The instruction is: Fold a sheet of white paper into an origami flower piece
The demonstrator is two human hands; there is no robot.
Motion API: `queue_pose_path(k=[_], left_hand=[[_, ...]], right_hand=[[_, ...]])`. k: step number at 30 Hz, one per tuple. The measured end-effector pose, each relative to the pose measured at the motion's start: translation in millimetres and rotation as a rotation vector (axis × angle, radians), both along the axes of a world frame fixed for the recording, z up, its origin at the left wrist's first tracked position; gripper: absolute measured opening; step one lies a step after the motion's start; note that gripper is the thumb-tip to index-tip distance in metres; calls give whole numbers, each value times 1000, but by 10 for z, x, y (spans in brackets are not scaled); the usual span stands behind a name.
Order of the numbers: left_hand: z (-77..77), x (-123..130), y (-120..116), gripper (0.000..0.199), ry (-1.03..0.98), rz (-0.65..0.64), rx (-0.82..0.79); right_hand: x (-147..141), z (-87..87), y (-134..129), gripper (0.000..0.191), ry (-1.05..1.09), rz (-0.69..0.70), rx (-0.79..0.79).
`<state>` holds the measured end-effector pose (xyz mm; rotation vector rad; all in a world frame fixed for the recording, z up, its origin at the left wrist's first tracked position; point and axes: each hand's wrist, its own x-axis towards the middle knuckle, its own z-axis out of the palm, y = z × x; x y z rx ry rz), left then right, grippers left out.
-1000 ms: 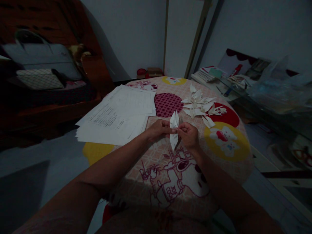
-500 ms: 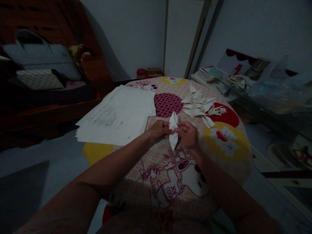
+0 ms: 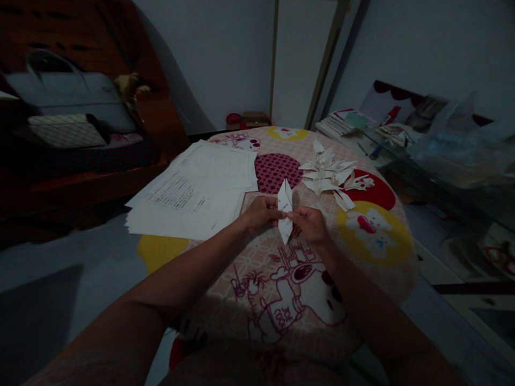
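A narrow folded paper (image 3: 285,199), pointed at both ends and marked with print, stands lengthwise between my hands above the patterned tablecloth (image 3: 225,262). My left hand (image 3: 261,213) is closed on its left edge, thumb at the middle. From the right, my right hand (image 3: 310,222) pinches the same paper, its thumb meeting the left one near the centre. Several folded paper pieces (image 3: 328,172) lie in a cluster beyond my right hand. To the left, a fanned stack of printed sheets (image 3: 193,187) rests on the table.
On a wooden seat at the left are a grey handbag (image 3: 72,96) and a quilted bag (image 3: 66,130). At the right, a glass-topped unit holds papers (image 3: 338,124) and a clear plastic bag (image 3: 454,145). Small boxes (image 3: 255,118) sit behind the table.
The folded paper has shifted slightly up and left, and stands a little straighter. My right hand's fingers have moved lower around it; both hands still hold it.
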<state>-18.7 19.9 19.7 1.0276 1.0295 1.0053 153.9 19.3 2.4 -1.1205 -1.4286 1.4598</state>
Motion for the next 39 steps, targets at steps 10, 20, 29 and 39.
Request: queue_pose_path(k=[10, 20, 29, 39], left_hand=[[13, -13, -12, 25, -8, -31, -42], [-34, -61, 25, 25, -46, -87, -65], [15, -84, 9, 34, -20, -123, -77], [-1, -56, -12, 44, 30, -89, -78]], right_hand=[[2, 49, -14, 39, 71, 76, -88], [3, 32, -22, 39, 77, 73, -77], [27, 78, -43, 37, 83, 100, -74], [94, 112, -13, 36, 56, 162, -38]])
